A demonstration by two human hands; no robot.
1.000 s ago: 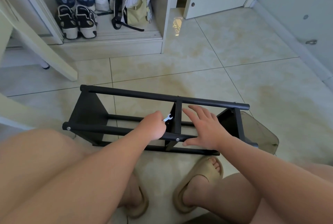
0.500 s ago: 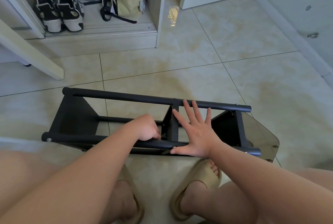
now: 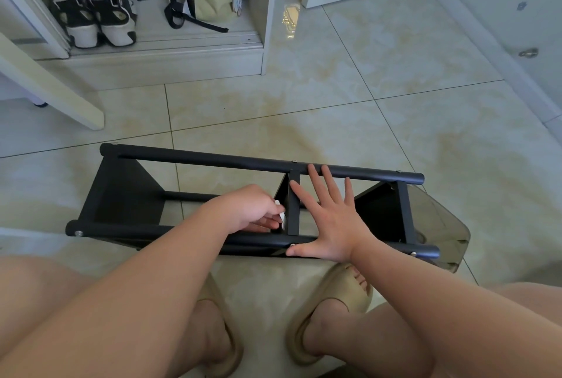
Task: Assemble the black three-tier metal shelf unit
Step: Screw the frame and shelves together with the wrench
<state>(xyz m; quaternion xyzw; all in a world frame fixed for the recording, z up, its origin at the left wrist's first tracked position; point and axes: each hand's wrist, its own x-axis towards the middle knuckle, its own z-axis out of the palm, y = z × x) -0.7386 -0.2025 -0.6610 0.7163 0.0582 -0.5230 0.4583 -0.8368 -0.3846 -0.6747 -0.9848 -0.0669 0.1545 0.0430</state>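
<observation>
Head view: the shelf unit [image 3: 194, 158] lies sideways on the floor [image 3: 304, 103] near our feet [image 3: 331, 298]. Our right hand [image 3: 331, 219], spread flat, steadies it, we think, so our left hand [image 3: 246, 210], pinching a small white tool [image 3: 282, 215], can tighten.

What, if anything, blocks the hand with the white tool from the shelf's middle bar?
Nothing visible. The left hand holds the white tool right beside the middle bar; the right hand lies flat on the bar's other side.
</observation>
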